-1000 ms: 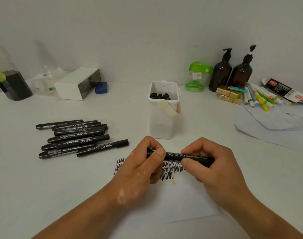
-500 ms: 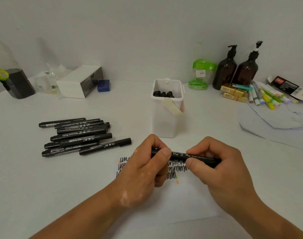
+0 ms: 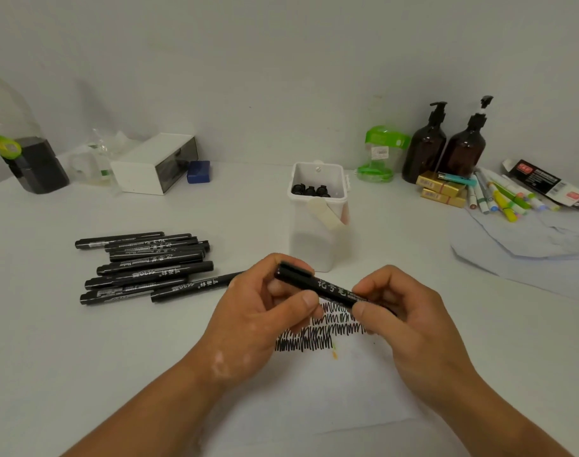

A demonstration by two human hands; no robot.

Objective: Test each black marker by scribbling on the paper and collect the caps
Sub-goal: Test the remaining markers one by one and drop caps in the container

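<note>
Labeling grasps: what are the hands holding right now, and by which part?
Both hold one black marker above the scribbled paper. Left hand pinches the cap end; right hand grips the barrel toward the other end.

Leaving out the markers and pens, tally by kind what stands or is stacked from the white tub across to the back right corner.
White tub: 1
Green-lidded clear jar: 1
Brown pump bottles: 2
Yellow boxes: 2
Total: 6
</note>
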